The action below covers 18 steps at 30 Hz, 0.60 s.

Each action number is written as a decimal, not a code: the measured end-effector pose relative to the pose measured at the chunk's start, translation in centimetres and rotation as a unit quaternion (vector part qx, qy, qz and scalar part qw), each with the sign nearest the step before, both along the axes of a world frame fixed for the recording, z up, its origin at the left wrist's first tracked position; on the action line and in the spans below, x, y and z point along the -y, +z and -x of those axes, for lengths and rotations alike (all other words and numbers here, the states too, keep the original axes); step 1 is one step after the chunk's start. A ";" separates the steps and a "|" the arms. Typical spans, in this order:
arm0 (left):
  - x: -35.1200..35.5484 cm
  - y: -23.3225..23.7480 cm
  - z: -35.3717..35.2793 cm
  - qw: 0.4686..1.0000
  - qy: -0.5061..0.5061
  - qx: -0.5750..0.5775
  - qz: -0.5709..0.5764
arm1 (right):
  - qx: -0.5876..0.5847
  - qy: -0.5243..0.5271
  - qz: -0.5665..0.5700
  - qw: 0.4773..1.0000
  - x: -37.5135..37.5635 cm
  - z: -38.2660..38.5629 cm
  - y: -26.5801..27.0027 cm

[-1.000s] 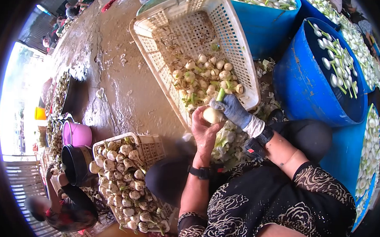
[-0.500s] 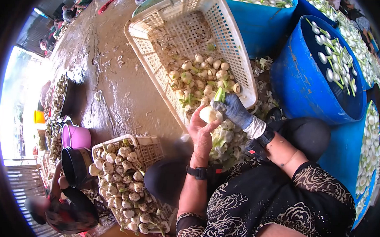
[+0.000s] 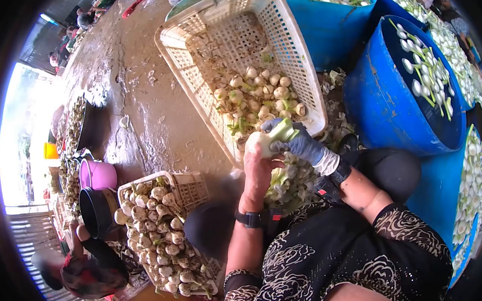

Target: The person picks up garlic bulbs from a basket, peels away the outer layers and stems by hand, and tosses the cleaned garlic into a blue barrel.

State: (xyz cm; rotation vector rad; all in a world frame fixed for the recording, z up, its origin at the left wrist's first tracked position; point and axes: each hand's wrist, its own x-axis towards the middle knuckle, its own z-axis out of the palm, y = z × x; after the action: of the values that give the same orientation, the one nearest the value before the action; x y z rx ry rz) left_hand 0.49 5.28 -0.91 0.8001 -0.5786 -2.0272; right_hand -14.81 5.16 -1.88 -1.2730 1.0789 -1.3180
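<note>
Apparently mid-trim. Gripping white bulb [image 3: 257,142] with bare left hand [image 3: 259,170], just below near rim of white basket [image 3: 308,83]; pinching its green stalk [image 3: 282,132] with gloved right hand [image 3: 299,146]. Next, probably: hold bulb steady, pull stalk clear of basket.

Wet floor [image 3: 141,103] lies open leftward; basket [image 3: 224,37] and tub [image 3: 377,113] probably block ahead.

The right hand [image 3: 300,146] wears a blue-grey glove [image 3: 307,149] with a white cuff [image 3: 327,162] and a black strap [image 3: 334,180]. The left hand [image 3: 258,170] is bare, with a black watch [image 3: 250,219]. The top [image 3: 327,262] is black with cream swirls.
</note>
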 end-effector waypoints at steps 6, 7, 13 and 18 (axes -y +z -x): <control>0.3 -1.1 -1.6 0.985 -0.076 0.139 0.066 | 0.031 0.046 -0.038 0.998 0.2 0.5 -0.1; 0.5 -1.1 -1.7 0.995 -0.090 0.030 0.009 | 0.032 0.046 -0.038 0.998 0.1 0.8 -0.7; 1.3 -2.0 -1.1 0.995 -0.064 -0.061 -0.036 | 0.120 -0.045 -0.102 0.987 0.5 1.1 -0.5; 0.8 -0.7 0.3 0.977 0.097 0.160 0.103 | -0.015 -0.084 -0.035 0.996 0.1 0.3 1.4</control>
State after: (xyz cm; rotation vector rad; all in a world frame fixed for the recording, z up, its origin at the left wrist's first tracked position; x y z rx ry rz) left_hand 0.16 4.48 -1.64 1.0223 -0.8437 -1.6413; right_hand -15.12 5.08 -0.51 -1.1740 1.2647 -1.3773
